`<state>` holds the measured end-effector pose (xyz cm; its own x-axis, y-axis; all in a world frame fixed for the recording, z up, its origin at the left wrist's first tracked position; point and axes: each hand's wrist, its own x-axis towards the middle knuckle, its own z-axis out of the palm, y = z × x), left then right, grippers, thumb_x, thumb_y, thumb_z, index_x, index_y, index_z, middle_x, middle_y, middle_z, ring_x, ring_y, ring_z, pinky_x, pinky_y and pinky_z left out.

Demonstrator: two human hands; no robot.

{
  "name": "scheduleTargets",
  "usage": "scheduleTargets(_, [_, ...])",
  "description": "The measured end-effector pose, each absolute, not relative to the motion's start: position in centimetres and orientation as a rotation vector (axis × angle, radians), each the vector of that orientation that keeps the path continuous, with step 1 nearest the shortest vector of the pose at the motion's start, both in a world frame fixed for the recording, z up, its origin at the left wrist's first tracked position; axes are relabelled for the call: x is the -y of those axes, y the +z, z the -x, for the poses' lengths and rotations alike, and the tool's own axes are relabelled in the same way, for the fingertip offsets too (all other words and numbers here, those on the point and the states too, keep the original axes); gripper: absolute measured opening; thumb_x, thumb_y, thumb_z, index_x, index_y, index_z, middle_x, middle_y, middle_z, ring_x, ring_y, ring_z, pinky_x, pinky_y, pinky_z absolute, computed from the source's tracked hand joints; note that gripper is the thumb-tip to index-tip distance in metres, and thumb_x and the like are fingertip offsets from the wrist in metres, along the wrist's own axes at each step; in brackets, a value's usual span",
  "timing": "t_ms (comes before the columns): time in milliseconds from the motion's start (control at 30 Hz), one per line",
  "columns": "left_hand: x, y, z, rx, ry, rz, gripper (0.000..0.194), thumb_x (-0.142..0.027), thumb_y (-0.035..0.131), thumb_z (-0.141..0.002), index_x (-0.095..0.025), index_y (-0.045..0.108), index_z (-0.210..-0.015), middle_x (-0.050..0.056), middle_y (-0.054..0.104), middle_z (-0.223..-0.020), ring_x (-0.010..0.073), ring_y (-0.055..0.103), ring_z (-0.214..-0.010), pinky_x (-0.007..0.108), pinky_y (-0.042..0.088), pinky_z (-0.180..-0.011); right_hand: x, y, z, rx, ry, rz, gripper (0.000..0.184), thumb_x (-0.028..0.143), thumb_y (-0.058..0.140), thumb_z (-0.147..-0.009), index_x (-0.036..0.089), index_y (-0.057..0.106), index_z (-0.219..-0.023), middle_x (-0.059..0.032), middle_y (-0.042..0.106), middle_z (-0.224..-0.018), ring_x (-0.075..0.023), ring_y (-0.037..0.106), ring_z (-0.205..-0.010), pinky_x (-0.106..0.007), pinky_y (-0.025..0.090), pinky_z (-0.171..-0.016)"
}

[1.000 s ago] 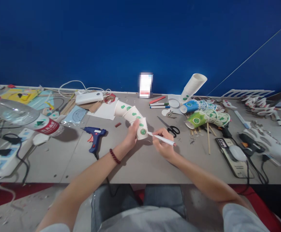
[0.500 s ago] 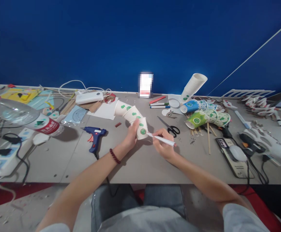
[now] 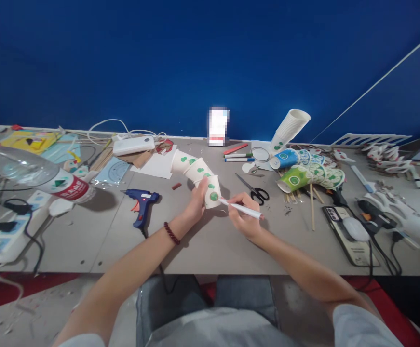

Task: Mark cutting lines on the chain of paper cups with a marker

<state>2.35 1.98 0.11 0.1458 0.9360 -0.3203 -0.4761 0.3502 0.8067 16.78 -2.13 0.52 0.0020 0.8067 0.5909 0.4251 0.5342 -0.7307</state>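
Observation:
A curved chain of white paper cups (image 3: 196,169) with green spots lies across the middle of the table. My left hand (image 3: 196,200) is closed around its near end, thumb on the last cup. In my right hand (image 3: 245,219) is a white marker pen (image 3: 248,211) with a reddish end, gripped like a pencil. Its tip meets the right side of the end cup, close to a green spot; any fresh mark is too small to see. Black-handled scissors (image 3: 259,194) lie just beyond my right hand.
A blue glue gun (image 3: 143,202) lies left of my hands, and a water bottle (image 3: 50,176) leans farther left. Several markers (image 3: 237,158), a tall cup stack (image 3: 290,129) and a lit phone (image 3: 218,126) are at the back. Blue and green cup chains (image 3: 294,179) lie right.

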Motion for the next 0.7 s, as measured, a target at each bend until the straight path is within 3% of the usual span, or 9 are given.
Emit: scheduleTargets(700, [-1.92, -0.08, -2.26, -0.919, 1.121, -0.643, 0.059, -0.073, 0.063, -0.071, -0.016, 0.064, -0.084, 0.007, 0.069, -0.066, 0.0192, 0.065, -0.058, 0.032, 0.053, -0.064, 2.37, 0.7, -16.81, 1.657, 0.4, 1.06, 0.006, 0.018, 0.055, -0.077, 0.023, 0.058, -0.075, 0.0004, 0.071, -0.067, -0.0122, 0.058, -0.048, -0.024, 0.045, -0.047])
